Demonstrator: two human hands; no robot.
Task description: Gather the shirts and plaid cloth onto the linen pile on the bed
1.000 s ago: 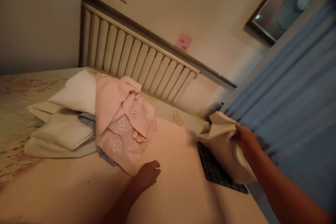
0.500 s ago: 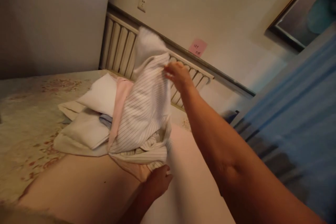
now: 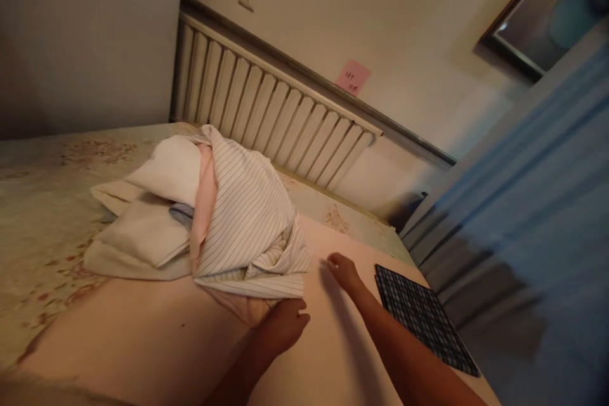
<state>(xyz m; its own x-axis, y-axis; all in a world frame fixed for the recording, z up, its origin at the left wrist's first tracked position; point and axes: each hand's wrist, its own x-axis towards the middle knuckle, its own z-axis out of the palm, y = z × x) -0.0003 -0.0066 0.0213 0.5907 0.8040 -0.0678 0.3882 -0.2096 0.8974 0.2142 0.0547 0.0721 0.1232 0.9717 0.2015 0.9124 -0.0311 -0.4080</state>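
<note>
A white shirt [image 3: 252, 203] with thin dark stripes lies rumpled over a heap of laundry, one sleeve-like fold along its near edge. My left hand [image 3: 285, 323] is at this near edge, its fingers curled against the fabric; the grip is partly hidden. My right hand [image 3: 343, 271] is low over the pink sheet [image 3: 318, 355], just right of the shirt and apart from it, fingers loosely bent with nothing seen in them. Under the shirt's left side show a pink cloth [image 3: 203, 196] and folded white pieces [image 3: 166, 168].
A folded dark checked cloth [image 3: 423, 314] lies at the right on the bed. Behind stand a ribbed radiator [image 3: 271, 108] and a wall with a pink note [image 3: 353, 77]. A blue curtain [image 3: 537, 203] hangs at the right; the flowered bedcover [image 3: 42, 203] spreads left.
My right hand has let go of the raised part of the shirt and come down toward me. The shirt has dropped flat onto the heap, uncovering the radiator. My left hand has hardly moved.
</note>
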